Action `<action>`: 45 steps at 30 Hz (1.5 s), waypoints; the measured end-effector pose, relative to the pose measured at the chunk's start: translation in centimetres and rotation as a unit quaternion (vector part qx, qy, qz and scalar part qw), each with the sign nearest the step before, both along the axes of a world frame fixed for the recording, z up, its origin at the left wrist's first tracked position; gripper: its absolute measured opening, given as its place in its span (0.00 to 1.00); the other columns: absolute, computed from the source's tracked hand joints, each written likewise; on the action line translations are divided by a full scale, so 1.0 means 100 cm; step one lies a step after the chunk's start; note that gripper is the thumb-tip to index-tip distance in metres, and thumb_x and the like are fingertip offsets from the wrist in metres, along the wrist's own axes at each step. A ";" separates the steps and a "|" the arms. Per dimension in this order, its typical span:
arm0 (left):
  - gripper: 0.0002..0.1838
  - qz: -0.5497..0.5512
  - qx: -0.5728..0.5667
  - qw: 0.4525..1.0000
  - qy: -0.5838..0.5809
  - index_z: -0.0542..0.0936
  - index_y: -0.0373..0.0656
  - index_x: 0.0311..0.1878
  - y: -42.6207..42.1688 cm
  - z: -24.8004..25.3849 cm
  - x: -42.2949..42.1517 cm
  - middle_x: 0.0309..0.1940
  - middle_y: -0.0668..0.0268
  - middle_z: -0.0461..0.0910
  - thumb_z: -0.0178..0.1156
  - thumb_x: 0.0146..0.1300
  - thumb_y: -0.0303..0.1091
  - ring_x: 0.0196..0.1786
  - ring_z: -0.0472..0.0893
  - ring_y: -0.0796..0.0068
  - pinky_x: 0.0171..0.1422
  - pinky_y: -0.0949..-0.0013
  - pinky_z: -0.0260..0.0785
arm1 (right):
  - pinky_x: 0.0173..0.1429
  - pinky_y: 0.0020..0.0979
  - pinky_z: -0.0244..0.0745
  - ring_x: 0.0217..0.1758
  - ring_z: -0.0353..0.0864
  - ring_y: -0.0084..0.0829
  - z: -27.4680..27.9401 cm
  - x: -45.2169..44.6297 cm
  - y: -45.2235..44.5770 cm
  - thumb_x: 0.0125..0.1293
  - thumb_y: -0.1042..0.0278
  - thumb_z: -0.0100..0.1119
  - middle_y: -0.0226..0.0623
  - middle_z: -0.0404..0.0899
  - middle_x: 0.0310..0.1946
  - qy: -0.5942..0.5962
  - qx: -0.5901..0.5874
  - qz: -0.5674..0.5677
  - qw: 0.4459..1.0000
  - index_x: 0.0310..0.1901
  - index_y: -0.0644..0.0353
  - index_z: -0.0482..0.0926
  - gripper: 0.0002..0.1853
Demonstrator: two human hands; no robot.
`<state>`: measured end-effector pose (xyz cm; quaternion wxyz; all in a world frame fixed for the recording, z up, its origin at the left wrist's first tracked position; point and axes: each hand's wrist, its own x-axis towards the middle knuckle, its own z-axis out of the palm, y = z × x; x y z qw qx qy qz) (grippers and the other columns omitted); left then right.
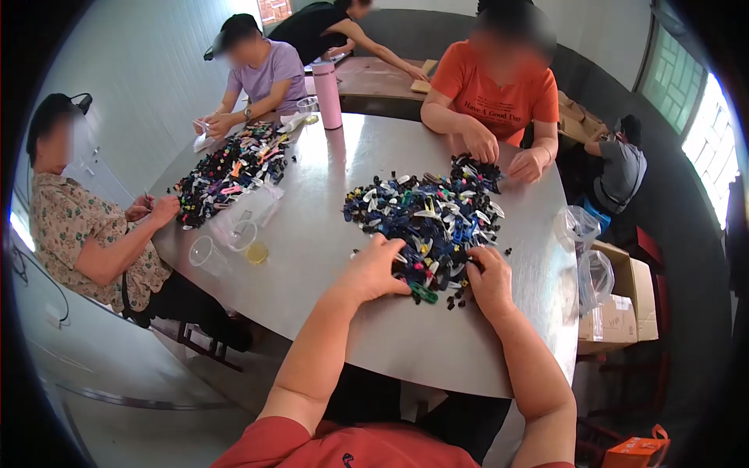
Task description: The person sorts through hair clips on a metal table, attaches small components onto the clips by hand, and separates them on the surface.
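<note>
A heap of small plastic pieces (425, 210), some looking like clips, lies on the metal table in front of me. Most are black and dark blue, mixed with white, yellow and bright bits. My left hand (374, 271) cups the heap's near left edge, thumb and fingers apart. Close to its thumb lies a green clip-like piece (423, 292). At the near right edge, my right hand (491, 282) has its fingers bent together against the pieces; what they hold, if anything, is hidden. A few loose black bits lie between my hands.
Across the heap, a person in orange (499, 101) handles pieces. Two people sit by another heap (234, 168) at left. Plastic cups (204, 253), a yellow-lidded tub (256, 253) and a pink bottle (328, 96) stand on the table (312, 210). Clear bags (594, 277) hang at its right edge.
</note>
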<state>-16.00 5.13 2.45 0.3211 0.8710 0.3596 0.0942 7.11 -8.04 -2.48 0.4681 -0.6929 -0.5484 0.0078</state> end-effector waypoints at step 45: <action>0.41 -0.045 0.229 0.951 -0.204 0.73 0.44 0.69 -0.003 -0.038 0.056 0.69 0.51 0.67 0.75 0.54 0.51 0.71 0.68 0.47 0.75 0.52 0.60 | 0.46 0.38 0.80 0.41 0.84 0.43 0.031 0.014 -0.013 0.62 0.69 0.65 0.40 0.80 0.42 -0.080 -0.045 0.025 0.995 0.39 0.57 0.86 0.06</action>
